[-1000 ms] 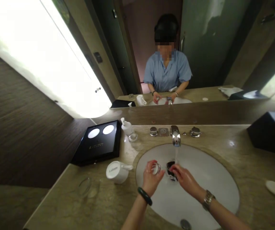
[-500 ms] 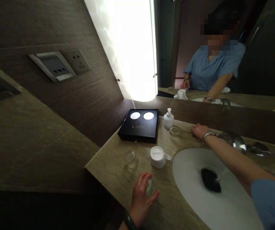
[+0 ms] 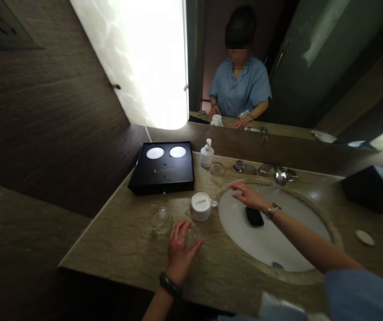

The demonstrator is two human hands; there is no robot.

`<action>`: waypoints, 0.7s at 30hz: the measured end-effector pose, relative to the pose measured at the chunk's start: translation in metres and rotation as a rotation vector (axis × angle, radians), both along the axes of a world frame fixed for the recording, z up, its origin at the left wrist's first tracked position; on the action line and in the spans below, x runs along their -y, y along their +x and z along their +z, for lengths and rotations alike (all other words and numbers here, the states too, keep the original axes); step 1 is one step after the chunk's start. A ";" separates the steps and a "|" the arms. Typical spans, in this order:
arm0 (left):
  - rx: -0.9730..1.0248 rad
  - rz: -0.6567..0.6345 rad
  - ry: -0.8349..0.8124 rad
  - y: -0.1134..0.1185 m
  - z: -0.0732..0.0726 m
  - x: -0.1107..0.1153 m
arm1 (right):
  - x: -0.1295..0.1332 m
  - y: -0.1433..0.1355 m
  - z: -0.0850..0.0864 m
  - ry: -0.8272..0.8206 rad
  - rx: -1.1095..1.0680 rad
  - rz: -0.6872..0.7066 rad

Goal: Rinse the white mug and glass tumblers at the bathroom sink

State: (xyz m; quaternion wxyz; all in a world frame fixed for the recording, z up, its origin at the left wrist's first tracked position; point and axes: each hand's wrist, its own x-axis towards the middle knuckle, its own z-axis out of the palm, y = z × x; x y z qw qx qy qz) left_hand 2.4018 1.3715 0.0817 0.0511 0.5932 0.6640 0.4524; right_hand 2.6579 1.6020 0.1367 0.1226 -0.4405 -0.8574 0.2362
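My left hand (image 3: 179,249) is curved round a clear drinking glass (image 3: 191,235) at the front of the stone counter, fingers behind it and thumb on its right. A dark bangle is on that wrist. Just behind stands a white mug (image 3: 200,207), upside down with a paper cover or printed base on top and its handle to the right. A second clear glass (image 3: 158,220) stands left of it. My right hand (image 3: 250,197) hovers over the left part of the white sink (image 3: 233,218), fingers stretched out and nothing in them. A dark object (image 3: 254,216) lies in the basin.
A black box (image 3: 165,171) with two white discs sits at the back left. Beside it are a white pump bottle (image 3: 206,154) and a glass dish (image 3: 217,168). The chrome faucet (image 3: 280,174) is behind the sink; a black holder (image 3: 375,187) and white soap dish (image 3: 364,237) are right.
My right hand has drawn back from the rear of the counter to above the sink. My left hand, with the glass, is closer to the mug. The view has turned right.
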 end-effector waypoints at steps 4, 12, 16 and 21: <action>-0.007 -0.028 0.002 0.002 0.021 0.010 | 0.048 -0.046 -0.018 -0.146 -0.159 0.165; -0.202 0.255 -0.052 -0.070 0.053 0.010 | 0.061 -0.066 -0.023 -0.247 -0.265 0.168; -0.104 0.163 -0.220 -0.105 0.031 -0.023 | 0.092 -0.014 -0.013 -0.240 -0.330 0.023; 0.136 0.194 -0.234 -0.114 0.025 -0.034 | 0.138 0.083 0.004 -0.173 -0.340 -0.305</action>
